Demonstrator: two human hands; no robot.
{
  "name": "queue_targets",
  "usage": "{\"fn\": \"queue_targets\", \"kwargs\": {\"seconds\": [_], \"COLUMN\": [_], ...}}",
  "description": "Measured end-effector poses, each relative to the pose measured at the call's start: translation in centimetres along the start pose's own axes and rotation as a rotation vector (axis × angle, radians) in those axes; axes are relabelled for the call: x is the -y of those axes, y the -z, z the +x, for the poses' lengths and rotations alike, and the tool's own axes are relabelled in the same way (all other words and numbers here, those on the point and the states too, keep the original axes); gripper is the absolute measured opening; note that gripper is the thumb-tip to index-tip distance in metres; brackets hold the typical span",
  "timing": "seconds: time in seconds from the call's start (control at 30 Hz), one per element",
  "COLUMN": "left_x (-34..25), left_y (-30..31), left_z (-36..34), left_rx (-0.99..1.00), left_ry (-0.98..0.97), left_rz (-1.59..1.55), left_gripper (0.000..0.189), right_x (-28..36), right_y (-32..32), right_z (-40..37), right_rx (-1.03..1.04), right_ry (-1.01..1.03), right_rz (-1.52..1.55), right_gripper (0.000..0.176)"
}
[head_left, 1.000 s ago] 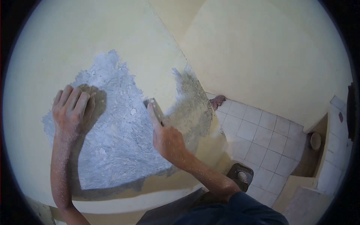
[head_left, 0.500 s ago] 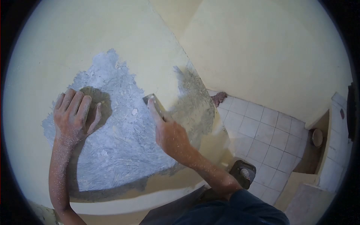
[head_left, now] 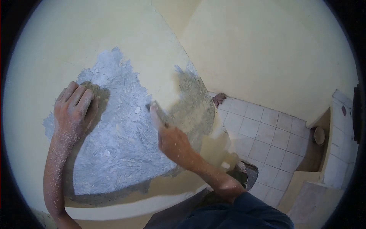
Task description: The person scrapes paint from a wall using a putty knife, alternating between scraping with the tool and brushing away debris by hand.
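Note:
A yellowish wall (head_left: 145, 34) carries a large grey scraped patch (head_left: 122, 126) with rough, jagged edges. At the patch's left side, my dusty left hand (head_left: 73, 107) rests against the wall with its fingers bent; no object shows in it. Near the middle, my right hand (head_left: 171, 141) grips a flat scraper (head_left: 162, 113), its index finger stretched along the blade. The blade lies against the wall at the patch's right edge. Further right, a second rough grey area (head_left: 194, 99) reaches the wall's corner edge.
White floor tiles (head_left: 263, 131) lie below on the right. A dark cloth-like lump (head_left: 219, 99) sits by the wall's corner. Near my arm is a shoe (head_left: 241, 166) beside a dark object (head_left: 251, 174). A round bowl-like item (head_left: 319, 136) stands in a recess at the right.
The view has shifted slightly. My left hand's fingers have drawn closer together, and the shoe shows more beside the dark object. The scraper remains in my right hand, near the patch's edge.

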State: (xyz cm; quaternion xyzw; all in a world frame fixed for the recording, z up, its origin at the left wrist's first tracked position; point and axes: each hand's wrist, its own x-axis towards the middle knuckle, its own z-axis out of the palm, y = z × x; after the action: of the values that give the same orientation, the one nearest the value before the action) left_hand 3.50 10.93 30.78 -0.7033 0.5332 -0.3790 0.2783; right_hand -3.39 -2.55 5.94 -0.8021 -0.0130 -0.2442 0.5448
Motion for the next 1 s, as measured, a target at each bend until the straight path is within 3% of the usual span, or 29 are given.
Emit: {"fn": "queue_targets", "kwargs": {"seconds": [0.33,0.4,0.5,0.6,0.8,1.0], "left_x": [-0.2,-0.6,-1.0,-1.4,-1.2,-1.5], "left_y": [-0.3,-0.2,-0.1,0.1,0.0,-0.2], "left_z": [-0.8,-0.6,0.3,0.7,0.8,0.7], "left_rx": [0.061,0.096,0.176,0.265,0.278,0.298], "left_ry": [-0.039,-0.056,-0.040,-0.003,0.004,0.013], "left_rz": [0.093,0.133,0.148,0.145,0.131,0.124], "left_gripper": [0.031,0.037,0.047,0.053,0.056,0.058], "right_x": [-0.2,0.8,0.3,-0.5,-0.5,-1.2], "right_y": [0.5,2.6,0.8,0.9,1.2,1.7], "right_z": [1.7,2.4,0.1,1.6,1.0,1.3], "right_rx": [-0.025,0.141,0.206,-0.020,0.107,0.029], "right_ry": [0.108,-0.022,-0.023,0.085,0.042,0.077], "right_rz": [-0.034,-0.116,-0.089,0.006,-0.115,-0.123], "right_gripper": [0.082,0.082,0.083,0.084,0.084,0.083]}}
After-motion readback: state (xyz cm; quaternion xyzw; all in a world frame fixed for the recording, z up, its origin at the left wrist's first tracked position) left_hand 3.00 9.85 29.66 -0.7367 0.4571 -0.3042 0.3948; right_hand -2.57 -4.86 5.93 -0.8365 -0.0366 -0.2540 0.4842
